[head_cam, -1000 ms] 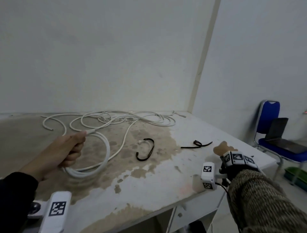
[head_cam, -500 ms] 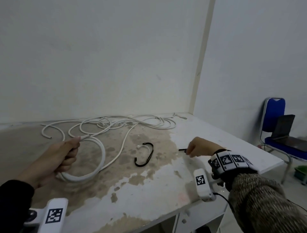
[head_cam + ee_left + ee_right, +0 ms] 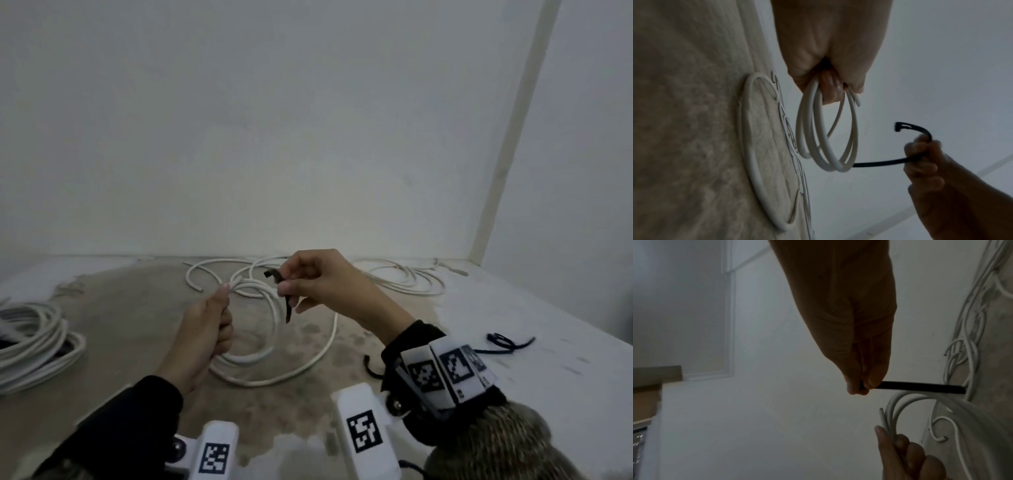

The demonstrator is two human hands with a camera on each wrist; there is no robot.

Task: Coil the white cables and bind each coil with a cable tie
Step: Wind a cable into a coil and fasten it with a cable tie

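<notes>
My left hand [image 3: 209, 325] grips a small coil of white cable [image 3: 267, 329] above the stained table; in the left wrist view the coil [image 3: 826, 129] hangs from my curled fingers [image 3: 830, 91]. My right hand [image 3: 308, 277] pinches a black cable tie [image 3: 286, 294] just right of the coil's top. In the right wrist view the tie [image 3: 920, 388] sticks out sideways from my fingertips [image 3: 863, 384] over the coil [image 3: 920, 404]. In the left wrist view the tie [image 3: 910, 129] curves from the right hand, one end reaching behind the coil.
Loose white cable [image 3: 404, 277] lies tangled along the table's back by the wall. A thicker bundle of white cable [image 3: 30, 346] sits at the left edge. Two more black ties [image 3: 507, 342] [image 3: 371, 366] lie on the table at right. The table's front edge is near my wrists.
My right hand picked a black tie off the table at right and carried it up to the coil. The left hand raised the coil toward the middle. My view turned left.
</notes>
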